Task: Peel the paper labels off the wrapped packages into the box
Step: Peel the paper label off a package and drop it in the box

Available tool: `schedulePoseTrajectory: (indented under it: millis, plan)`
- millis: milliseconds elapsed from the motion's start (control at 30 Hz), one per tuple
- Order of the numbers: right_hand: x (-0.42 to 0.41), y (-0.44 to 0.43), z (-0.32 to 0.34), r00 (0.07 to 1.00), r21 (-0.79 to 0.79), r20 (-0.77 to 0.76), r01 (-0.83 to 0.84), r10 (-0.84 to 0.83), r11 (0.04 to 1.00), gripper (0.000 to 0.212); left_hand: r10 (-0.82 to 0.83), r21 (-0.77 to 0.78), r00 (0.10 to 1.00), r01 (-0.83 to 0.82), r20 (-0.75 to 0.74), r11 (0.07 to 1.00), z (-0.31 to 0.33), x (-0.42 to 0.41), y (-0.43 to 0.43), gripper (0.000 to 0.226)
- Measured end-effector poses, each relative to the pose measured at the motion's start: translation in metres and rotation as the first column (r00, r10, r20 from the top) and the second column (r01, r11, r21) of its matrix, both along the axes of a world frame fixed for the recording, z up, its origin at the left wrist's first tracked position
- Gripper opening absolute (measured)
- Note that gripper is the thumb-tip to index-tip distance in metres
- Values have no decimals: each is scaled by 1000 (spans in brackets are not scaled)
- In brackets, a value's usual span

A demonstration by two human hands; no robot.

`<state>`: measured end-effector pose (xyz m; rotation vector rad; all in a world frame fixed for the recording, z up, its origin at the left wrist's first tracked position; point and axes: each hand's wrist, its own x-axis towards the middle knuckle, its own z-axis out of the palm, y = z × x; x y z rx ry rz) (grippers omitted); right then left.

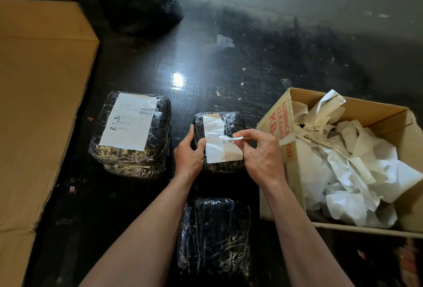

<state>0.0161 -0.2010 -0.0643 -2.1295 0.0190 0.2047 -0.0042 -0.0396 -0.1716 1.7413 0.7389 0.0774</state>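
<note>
At the floor (206, 69) middle: package (231, 121), label (214, 149) partly peeled.
Left hand (188, 152): package side gripped.
Right hand (263, 151): label edge pinched.
Method: edge best drawn low and slowly.

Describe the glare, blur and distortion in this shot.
Head view: a bright glare spot on the dark floor; sheen streaks the plastic wrap of the near package; the full label on the left package shows a barcode, its print too soft to read; wide-angle stretch slants the large carton at left; the lower right corner is dark and blurred.
</note>
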Motion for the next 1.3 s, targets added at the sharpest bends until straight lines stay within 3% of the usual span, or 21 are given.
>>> schedulePoseTrajectory:
  millis: [67, 267, 400, 567, 700, 900, 1067, 1300]
  plan:
    - [-5, -3, 6, 1000, -29, 17, 4, -3, 1000, 6, -7, 3, 1000, 7, -2, 1000, 1, 0, 0, 61]
    - [0, 5, 59, 976, 112, 213, -62, 37, 992, 13, -33, 9, 999, 33, -16, 999, 2, 2, -3, 61]
    - [8, 0, 70, 952, -13, 304, -30, 33, 999, 19, -102, -11, 994, 102, -27, 995, 7, 4, 4, 61]
    - [-5, -8, 68, 955, -87, 292, -27, 51, 996, 46, -142, -18, 989, 142, -39, 990, 4, 5, 6, 60]
    - [-14, -13, 70, 952, -85, 304, 3, 24, 996, 13, -185, 1, 980, 185, -69, 983, 2, 4, 8, 62]
    - [-31, -26, 89, 970, 85, 238, 27, -47, 996, 12, -199, 96, 973, 210, -113, 973, 17, -8, 4, 61]
    - [-45, -49, 105, 948, 69, 288, 124, -139, 990, 8, -279, 180, 960, 273, 11, 945, 70, -21, -26, 51]
    - [-48, -114, 122, 898, 12, 369, 254, -241, 967, 6, -529, 149, 839, 511, 128, 847, 121, -29, -98, 38]
